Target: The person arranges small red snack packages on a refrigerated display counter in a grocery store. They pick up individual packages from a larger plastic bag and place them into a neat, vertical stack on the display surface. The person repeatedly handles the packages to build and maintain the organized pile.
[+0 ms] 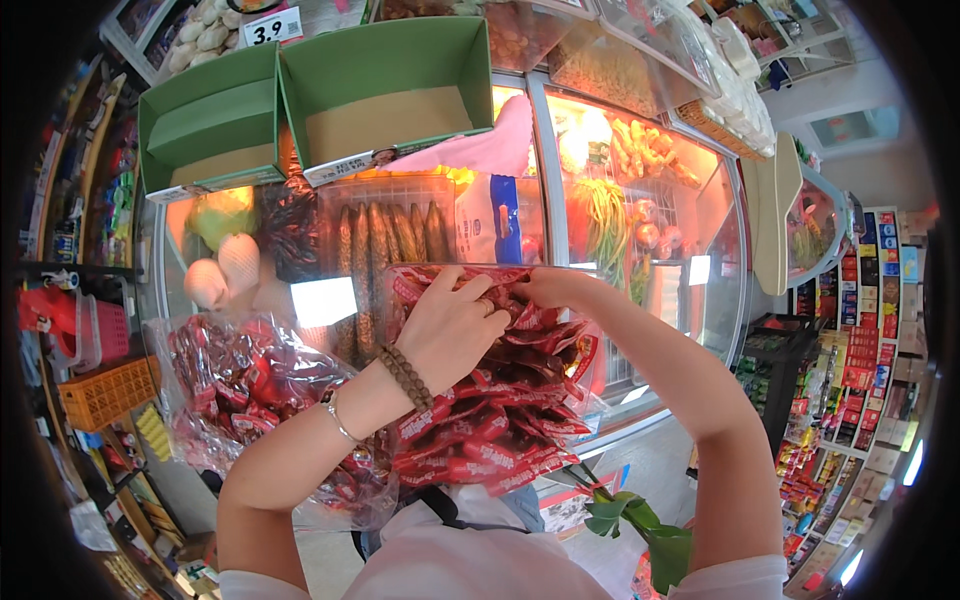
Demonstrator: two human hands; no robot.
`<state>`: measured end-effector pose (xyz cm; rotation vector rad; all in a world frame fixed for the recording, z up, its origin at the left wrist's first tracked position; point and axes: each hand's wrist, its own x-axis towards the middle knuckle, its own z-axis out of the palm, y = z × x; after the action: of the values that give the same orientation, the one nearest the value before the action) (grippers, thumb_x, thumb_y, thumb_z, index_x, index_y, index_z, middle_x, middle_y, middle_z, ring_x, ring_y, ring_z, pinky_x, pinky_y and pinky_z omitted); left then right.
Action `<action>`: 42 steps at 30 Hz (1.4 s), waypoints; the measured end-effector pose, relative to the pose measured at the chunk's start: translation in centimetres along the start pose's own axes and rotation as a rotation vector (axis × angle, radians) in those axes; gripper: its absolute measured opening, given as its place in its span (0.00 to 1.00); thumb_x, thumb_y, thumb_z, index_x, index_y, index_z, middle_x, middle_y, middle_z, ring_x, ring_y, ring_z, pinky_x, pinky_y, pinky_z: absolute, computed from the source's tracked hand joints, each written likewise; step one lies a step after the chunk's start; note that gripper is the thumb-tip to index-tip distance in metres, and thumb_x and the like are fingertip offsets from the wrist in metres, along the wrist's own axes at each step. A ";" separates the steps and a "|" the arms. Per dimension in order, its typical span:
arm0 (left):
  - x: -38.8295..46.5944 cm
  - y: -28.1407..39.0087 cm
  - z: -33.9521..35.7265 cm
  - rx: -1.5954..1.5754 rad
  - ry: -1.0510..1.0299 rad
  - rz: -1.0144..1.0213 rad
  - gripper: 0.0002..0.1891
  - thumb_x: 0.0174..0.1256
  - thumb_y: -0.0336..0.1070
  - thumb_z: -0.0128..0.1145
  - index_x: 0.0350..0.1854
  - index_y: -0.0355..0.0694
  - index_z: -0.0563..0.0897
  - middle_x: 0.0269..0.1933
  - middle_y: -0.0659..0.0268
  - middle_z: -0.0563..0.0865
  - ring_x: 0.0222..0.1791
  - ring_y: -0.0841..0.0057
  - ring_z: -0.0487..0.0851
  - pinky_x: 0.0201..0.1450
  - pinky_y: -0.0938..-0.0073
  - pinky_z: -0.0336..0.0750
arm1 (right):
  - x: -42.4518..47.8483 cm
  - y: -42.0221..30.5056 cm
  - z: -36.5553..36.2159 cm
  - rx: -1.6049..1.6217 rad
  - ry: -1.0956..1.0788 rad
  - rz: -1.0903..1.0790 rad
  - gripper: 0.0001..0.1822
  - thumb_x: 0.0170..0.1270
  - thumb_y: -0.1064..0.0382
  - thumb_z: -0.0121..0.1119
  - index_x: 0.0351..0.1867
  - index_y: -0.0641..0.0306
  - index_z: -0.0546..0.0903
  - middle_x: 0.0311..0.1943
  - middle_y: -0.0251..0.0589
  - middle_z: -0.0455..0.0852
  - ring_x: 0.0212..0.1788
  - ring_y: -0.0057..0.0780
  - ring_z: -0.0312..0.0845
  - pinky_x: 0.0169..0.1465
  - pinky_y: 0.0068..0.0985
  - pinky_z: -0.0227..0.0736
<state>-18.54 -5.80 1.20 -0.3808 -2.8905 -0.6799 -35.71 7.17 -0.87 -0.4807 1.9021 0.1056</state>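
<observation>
A pile of red snack packets (487, 442) in shiny wrappers lies right before me, in a clear plastic box (394, 289) whose far rim shows. My left hand (457, 326) is over the far part of the pile, palm down, fingers bent onto the packets; a ring and wrist bracelets are on it. At the far right of the pile, my right hand (551, 289) reaches in among the packets with its fingers curled. Its fingertips are partly hidden there. Left of the pile lies a large clear plastic bag (255, 390) holding many more red packets.
Beyond is a lit glass display case (544, 202) with vegetables. Two green boxes (382, 82) and a pink cloth (480, 146) lie on its top. A leafy plant (637, 517) stands low at right. Shelves of goods (862, 337) line the right side; an orange crate (109, 394) is at left.
</observation>
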 end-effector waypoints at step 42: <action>0.1 0.3 -0.5 -0.073 0.150 -0.129 0.06 0.57 0.30 0.60 0.38 0.41 0.81 0.34 0.62 0.85 0.46 0.64 0.78 0.55 0.62 0.70 | -1.7 3.9 3.8 0.307 0.547 -0.605 0.17 0.60 0.60 0.65 0.51 0.60 0.82 0.37 0.51 0.87 0.42 0.45 0.83 0.47 0.36 0.75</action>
<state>-18.51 -5.69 1.78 -0.1454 -2.7714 -0.7988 -33.31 12.31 -1.38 -0.9136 2.1522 -0.7721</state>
